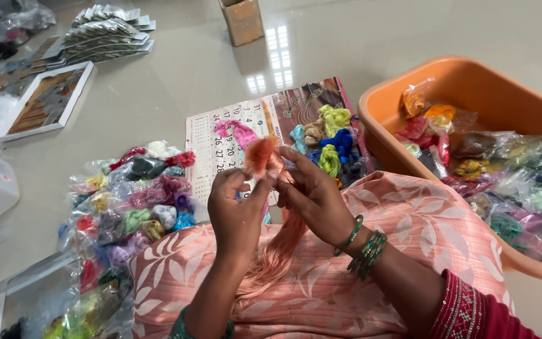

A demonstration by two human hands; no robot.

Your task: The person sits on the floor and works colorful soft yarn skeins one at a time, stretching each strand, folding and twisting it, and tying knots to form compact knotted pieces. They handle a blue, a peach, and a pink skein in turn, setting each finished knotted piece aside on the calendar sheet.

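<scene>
My left hand (236,210) and my right hand (312,191) both grip one skein of peach-orange silk thread (263,157). Its looped top sticks up between my fingertips, and its long tail (277,257) hangs down over my lap, which is covered in peach leaf-print cloth. Green bangles ring my right wrist. Just beyond my hands lies a calendar sheet (221,135) on the floor, with several small thread bundles (330,138) in pink, blue, green and tan resting on it.
A pile of bagged coloured threads (133,201) lies at my left. An orange plastic tub (472,78) with more bagged threads stands at right. Stacked silver packets (105,31), a framed board (48,100) and a cardboard box (241,20) sit farther back on the glossy floor.
</scene>
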